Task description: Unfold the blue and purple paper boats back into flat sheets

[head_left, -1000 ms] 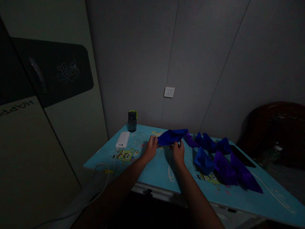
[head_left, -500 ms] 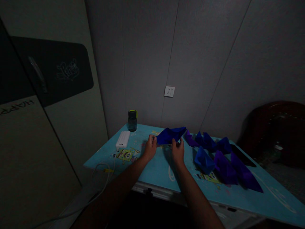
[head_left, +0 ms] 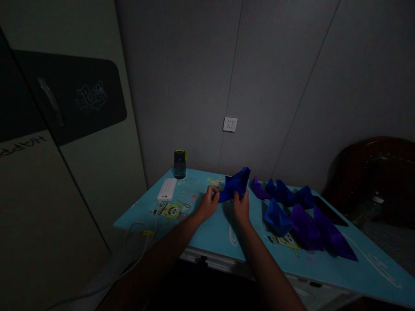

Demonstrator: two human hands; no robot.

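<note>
Both hands, left (head_left: pixel 207 204) and right (head_left: pixel 241 206), gripped a creased dark-blue folded paper piece (head_left: pixel 236 184), raised upright above the light-blue counter (head_left: pixel 207 229).

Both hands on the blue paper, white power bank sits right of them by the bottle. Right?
No. The head view shows the power bank left of the hands, by the bottle. The left hand and right hand are both on the blue paper.

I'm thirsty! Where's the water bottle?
In the head view, the bottle stands at the table's far left corner, just behind the white power bank.
</note>
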